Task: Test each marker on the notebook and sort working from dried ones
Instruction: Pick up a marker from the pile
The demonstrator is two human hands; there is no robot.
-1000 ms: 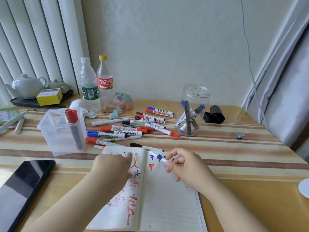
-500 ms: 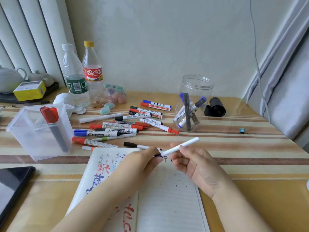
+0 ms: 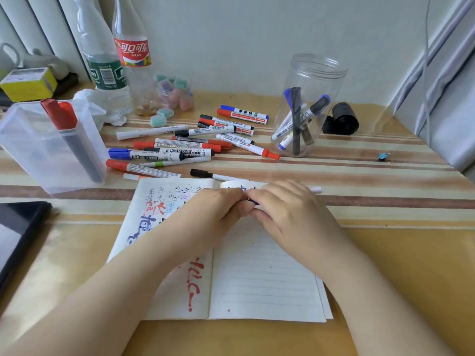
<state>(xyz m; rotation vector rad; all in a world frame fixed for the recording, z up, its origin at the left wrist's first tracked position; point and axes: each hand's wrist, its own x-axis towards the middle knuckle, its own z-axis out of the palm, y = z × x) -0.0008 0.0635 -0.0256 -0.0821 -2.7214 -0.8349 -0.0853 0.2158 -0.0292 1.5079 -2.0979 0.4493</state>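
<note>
The round jar (image 3: 314, 73) and square container (image 3: 30, 150) look like clear glossy plastic; the notebook (image 3: 264, 278) is matt lined paper.

notebook (image 3: 257, 273): open flat at the bench's near edge, left page scribbled red and blue.
held marker (image 3: 315, 189): white barrel, level (mostly hidden).
loose markers (image 3: 180, 150): scattered mid-bench.
jar (image 3: 313, 73): four upright markers.

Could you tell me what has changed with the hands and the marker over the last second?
The right hand lifted the marker off the notebook; the left hand left the page and met it, apparently capping it. The loose markers, jar and bin stayed put.
</note>
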